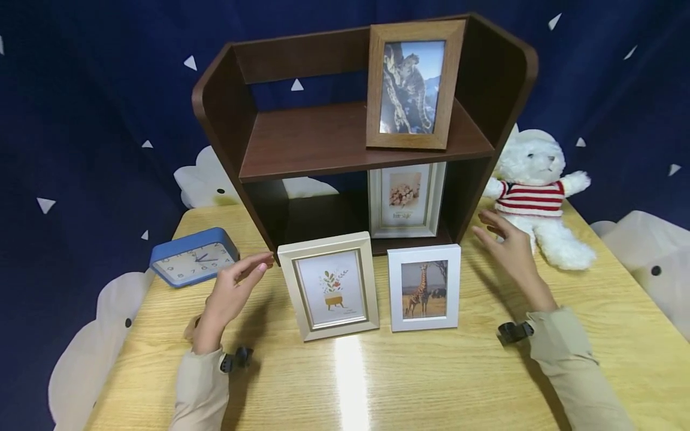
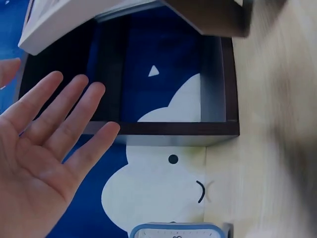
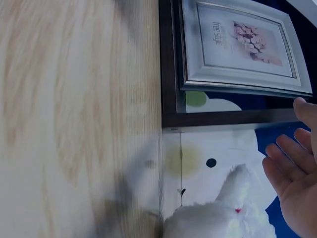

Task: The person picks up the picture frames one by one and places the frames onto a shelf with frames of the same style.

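Note:
My left hand (image 1: 233,294) hovers between the blue clock (image 1: 195,256) and a cream picture frame (image 1: 333,333) with a plant print, which stands on the table. In the left wrist view its fingers (image 2: 74,114) are spread and the palm holds nothing. On the other side, my right hand (image 1: 509,246) is raised beside the shelf's right wall, near a white teddy bear (image 1: 533,200) in a striped sweater. Nothing is in it, and its fingers (image 3: 292,158) are relaxed. A white giraffe picture frame (image 1: 423,326) stands right of the cream one.
A dark brown two-level shelf (image 1: 307,143) stands at the back. On its upper board leans a wooden frame (image 1: 415,140) with a leopard picture; a silver-white frame (image 1: 405,230) with a flower print stands below. A dark blue curtain (image 1: 108,90) with cloud shapes hangs behind.

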Tool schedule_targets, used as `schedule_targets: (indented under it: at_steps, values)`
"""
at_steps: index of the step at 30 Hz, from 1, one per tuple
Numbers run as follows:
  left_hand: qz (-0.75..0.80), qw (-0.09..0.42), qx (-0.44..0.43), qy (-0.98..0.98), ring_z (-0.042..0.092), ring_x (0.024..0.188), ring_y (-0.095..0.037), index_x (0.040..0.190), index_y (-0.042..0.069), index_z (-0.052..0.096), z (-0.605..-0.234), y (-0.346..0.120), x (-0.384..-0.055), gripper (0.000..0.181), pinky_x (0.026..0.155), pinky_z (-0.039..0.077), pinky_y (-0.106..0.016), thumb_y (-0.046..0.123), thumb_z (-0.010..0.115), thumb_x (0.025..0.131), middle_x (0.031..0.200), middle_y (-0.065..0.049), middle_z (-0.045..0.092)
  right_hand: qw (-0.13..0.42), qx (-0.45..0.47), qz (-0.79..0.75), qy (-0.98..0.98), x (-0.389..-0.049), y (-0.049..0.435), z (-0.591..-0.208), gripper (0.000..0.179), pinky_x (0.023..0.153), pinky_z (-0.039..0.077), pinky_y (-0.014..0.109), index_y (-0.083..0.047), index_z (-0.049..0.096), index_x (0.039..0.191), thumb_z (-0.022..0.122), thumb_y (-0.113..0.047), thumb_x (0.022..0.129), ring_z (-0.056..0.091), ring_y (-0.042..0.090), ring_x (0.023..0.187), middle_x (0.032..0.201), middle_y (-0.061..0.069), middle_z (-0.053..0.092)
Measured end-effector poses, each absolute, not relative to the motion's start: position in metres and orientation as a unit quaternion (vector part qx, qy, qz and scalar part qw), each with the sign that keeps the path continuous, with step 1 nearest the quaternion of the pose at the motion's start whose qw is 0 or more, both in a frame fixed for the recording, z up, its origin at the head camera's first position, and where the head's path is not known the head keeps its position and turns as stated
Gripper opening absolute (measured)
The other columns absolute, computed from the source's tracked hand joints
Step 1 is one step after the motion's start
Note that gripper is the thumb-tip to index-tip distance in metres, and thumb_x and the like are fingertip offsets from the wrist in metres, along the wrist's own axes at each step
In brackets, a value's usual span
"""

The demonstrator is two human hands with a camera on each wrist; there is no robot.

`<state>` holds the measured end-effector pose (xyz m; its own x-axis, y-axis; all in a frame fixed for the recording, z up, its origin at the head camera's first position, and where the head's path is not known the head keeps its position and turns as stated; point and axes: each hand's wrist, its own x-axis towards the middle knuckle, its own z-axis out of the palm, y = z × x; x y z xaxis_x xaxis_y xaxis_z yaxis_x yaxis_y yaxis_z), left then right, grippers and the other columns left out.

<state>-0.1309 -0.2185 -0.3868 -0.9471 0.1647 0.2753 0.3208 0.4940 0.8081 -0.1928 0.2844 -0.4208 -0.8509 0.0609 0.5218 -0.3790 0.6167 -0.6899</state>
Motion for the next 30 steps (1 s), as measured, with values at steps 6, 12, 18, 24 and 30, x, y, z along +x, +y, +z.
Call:
schedule_targets:
  at_steps: [6, 12, 18, 24, 30]
  values:
    - [-0.494, 0.052, -0.168, -0.852, 0.059, 0.105, -0.001, 0.123, 0.001, 0.062, -0.395, -0.215, -0.126, 0.030, 0.092, 0.043, -0.012, 0.015, 0.050, 0.100, 0.113, -0.014, 0.067, 0.260, 0.099, 0.451, -0.848, -0.198, 0.278, -0.419, 0.040, 0.089, 0.049, 0.017, 0.009, 0.059, 0.121, 0.069, 0.003, 0.083, 0.052, -0.014, 0.097, 0.115, 0.028, 0.062]
    - [-0.508, 0.037, -0.171, -0.844, 0.061, 0.101, -0.004, 0.120, -0.004, 0.062, -0.403, -0.207, -0.122, 0.029, 0.091, 0.045, -0.016, 0.010, 0.054, 0.097, 0.110, -0.018, 0.067, 0.256, 0.099, 0.470, -0.839, -0.195, 0.264, -0.403, 0.037, 0.088, 0.050, 0.019, 0.017, 0.057, 0.117, 0.066, 0.012, 0.082, 0.054, -0.008, 0.096, 0.113, 0.033, 0.060]
    - [-0.527, 0.023, -0.163, -0.834, 0.062, 0.094, -0.003, 0.118, -0.005, 0.062, -0.409, -0.200, -0.121, 0.032, 0.087, 0.051, -0.023, 0.005, 0.066, 0.088, 0.104, -0.018, 0.068, 0.245, 0.085, 0.481, -0.837, -0.193, 0.254, -0.393, 0.031, 0.086, 0.050, 0.015, 0.020, 0.057, 0.112, 0.064, 0.011, 0.084, 0.053, -0.013, 0.090, 0.109, 0.034, 0.060]
    - [-0.522, 0.007, -0.141, -0.841, 0.066, 0.088, -0.011, 0.116, -0.003, 0.063, -0.419, -0.194, -0.120, 0.036, 0.083, 0.054, -0.026, 0.007, 0.073, 0.082, 0.099, -0.016, 0.069, 0.254, 0.071, 0.487, -0.833, -0.210, 0.264, -0.411, 0.029, 0.077, 0.045, 0.003, 0.016, 0.060, 0.110, 0.067, 0.005, 0.084, 0.052, -0.017, 0.085, 0.105, 0.033, 0.063]
    - [-0.523, 0.004, -0.108, -0.845, 0.067, 0.084, -0.016, 0.114, -0.001, 0.064, -0.431, -0.187, -0.114, 0.039, 0.078, 0.055, -0.024, 0.008, 0.077, 0.079, 0.095, -0.016, 0.070, 0.264, 0.045, 0.473, -0.840, -0.216, 0.267, -0.419, 0.026, 0.072, 0.043, 0.000, 0.012, 0.064, 0.105, 0.069, -0.005, 0.086, 0.051, -0.021, 0.080, 0.100, 0.029, 0.066]
